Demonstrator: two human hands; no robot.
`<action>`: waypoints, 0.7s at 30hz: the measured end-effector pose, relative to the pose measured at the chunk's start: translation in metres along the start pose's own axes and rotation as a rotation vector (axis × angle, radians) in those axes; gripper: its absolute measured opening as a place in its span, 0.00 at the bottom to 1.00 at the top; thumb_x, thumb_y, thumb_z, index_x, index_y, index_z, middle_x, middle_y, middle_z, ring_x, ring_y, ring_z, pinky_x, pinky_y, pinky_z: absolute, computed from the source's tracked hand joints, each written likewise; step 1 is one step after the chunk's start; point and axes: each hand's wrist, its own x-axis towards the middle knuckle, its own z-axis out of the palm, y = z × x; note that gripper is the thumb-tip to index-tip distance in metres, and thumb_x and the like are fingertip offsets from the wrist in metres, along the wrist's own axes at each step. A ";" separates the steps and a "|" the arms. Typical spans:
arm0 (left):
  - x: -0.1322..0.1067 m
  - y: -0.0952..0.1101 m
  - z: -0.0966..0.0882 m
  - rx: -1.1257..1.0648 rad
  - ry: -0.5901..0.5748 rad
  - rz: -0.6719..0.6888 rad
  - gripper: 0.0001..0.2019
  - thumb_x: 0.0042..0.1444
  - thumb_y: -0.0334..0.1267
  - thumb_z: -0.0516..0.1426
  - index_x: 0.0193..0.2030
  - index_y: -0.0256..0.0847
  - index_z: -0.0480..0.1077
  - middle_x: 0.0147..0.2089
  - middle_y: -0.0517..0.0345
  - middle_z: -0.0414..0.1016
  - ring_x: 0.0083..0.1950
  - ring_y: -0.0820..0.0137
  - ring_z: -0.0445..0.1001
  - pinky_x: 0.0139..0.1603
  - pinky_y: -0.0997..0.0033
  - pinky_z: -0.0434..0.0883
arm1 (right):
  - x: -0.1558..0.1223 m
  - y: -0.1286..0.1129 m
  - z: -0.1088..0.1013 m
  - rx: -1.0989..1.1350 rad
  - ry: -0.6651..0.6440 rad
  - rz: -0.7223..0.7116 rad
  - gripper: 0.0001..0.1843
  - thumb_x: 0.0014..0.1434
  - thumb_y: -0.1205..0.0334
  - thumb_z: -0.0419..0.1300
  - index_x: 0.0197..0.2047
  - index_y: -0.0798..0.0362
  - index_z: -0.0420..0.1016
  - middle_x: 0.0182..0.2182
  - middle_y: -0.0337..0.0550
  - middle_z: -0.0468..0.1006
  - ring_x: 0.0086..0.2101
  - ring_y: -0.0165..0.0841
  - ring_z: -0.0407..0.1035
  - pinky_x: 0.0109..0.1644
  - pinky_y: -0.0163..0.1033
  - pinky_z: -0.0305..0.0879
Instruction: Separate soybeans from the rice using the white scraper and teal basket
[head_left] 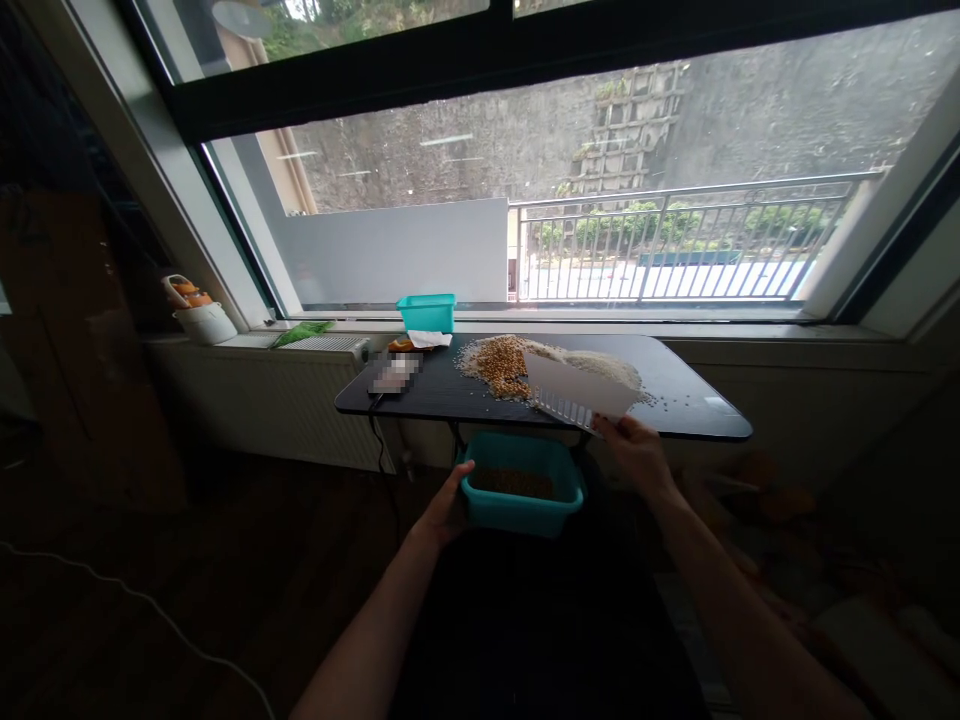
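Observation:
My left hand (444, 510) grips the left rim of a teal plastic bin (525, 517) just below the table's front edge. Brownish grain-like material (514, 483) lies inside that bin. In my right hand (636, 455) is a thin white sheet (581, 388) with a row of slots along its lower edge, pinched at its near right corner. The sheet is tilted over the tabletop, against a heap of orange-yellow kernels (504, 362) that look like corn. Pale, rice-like grains (604, 368) spread behind and right of the sheet, which hides part of the heap.
The dark folding table (690, 395) stands below a wide window. A second teal bin (427, 312) and a white paper (429, 340) are at its back left, near a blurred-out object (395, 373) with a cable. A radiator (300, 400) is to the left.

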 end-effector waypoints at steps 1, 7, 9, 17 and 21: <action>0.001 -0.001 0.000 0.000 -0.001 -0.003 0.27 0.51 0.51 0.53 0.55 0.37 0.63 0.43 0.48 0.75 0.42 0.61 0.74 0.40 0.67 0.69 | 0.001 0.001 0.000 0.015 -0.010 -0.002 0.23 0.44 0.45 0.60 0.33 0.58 0.77 0.25 0.44 0.78 0.27 0.33 0.68 0.31 0.36 0.61; 0.000 -0.001 0.002 -0.007 -0.010 -0.001 0.26 0.51 0.50 0.53 0.54 0.36 0.64 0.42 0.47 0.75 0.42 0.61 0.74 0.39 0.67 0.69 | 0.003 -0.001 -0.001 0.010 0.000 0.018 0.22 0.44 0.45 0.60 0.32 0.58 0.77 0.24 0.43 0.77 0.26 0.33 0.68 0.30 0.36 0.61; 0.000 0.000 0.001 -0.003 -0.003 0.003 0.26 0.51 0.50 0.53 0.54 0.37 0.64 0.42 0.48 0.75 0.42 0.61 0.74 0.39 0.66 0.69 | 0.002 -0.002 0.000 0.011 -0.005 0.010 0.22 0.44 0.45 0.60 0.33 0.57 0.77 0.25 0.43 0.78 0.27 0.33 0.68 0.31 0.36 0.62; 0.001 -0.002 -0.005 0.000 0.016 0.005 0.26 0.51 0.52 0.53 0.54 0.38 0.63 0.42 0.49 0.75 0.41 0.62 0.74 0.39 0.68 0.68 | -0.007 -0.003 0.012 0.123 -0.193 0.005 0.26 0.41 0.42 0.62 0.35 0.56 0.77 0.28 0.44 0.79 0.29 0.34 0.70 0.35 0.38 0.65; -0.001 -0.001 -0.004 0.011 0.016 0.009 0.27 0.50 0.53 0.53 0.54 0.39 0.63 0.43 0.49 0.74 0.41 0.62 0.73 0.40 0.67 0.68 | -0.002 -0.010 0.003 0.118 -0.103 0.011 0.24 0.41 0.43 0.62 0.32 0.57 0.77 0.27 0.44 0.78 0.29 0.35 0.70 0.35 0.38 0.65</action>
